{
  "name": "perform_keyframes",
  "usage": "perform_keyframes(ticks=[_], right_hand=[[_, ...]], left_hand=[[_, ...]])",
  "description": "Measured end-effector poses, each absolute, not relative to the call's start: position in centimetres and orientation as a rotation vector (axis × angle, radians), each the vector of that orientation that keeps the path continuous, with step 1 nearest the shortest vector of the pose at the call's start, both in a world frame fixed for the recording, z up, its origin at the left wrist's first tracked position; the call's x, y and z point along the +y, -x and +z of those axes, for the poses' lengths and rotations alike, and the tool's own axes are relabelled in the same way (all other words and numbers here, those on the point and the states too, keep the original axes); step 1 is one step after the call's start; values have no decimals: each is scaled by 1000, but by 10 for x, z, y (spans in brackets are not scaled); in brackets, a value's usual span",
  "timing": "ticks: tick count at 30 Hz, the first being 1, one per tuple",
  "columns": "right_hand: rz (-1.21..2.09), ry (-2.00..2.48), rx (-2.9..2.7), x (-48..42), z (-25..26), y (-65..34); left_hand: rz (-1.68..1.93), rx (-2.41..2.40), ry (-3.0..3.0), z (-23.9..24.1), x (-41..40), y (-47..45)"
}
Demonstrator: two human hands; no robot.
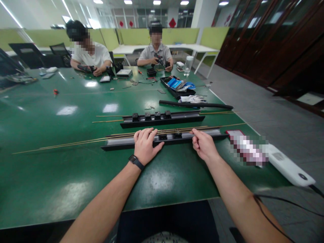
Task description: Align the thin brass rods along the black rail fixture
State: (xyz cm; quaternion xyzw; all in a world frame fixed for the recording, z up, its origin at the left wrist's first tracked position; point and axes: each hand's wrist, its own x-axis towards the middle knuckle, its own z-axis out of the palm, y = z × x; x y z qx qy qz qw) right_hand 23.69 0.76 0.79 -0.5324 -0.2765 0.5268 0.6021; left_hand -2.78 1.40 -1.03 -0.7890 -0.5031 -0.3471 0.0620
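Observation:
A long black channel (121, 140) with a pale inner face lies crosswise in front of me. Thin brass-coloured rods (76, 143) run along it and stick out past both ends. My left hand (145, 146) rests over its left half, fingers spread across the rods and thumb on the near edge. Small dark blocks (178, 134) sit in the channel between my hands. My right hand (204, 144) is closed in a pinch at the right half of the channel; what is between the fingertips is too small to make out. Behind lies a second black channel (182, 119) with several black blocks (147, 116).
A black strip (215, 105), gloves (192, 99) and a black tray (168, 86) with blue items lie farther back. At right are a phone-like object (235, 141) and a white device (288, 165) near the table edge. Two people sit across the green table (83, 182).

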Motion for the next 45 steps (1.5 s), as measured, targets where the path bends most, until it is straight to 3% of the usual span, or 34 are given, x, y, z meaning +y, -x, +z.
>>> perform_keyframes(ticks=[45], right_hand=[[1284,1231,-730,9,4,-236]], left_hand=[[-1048,-1516,2378,-12,15,27]])
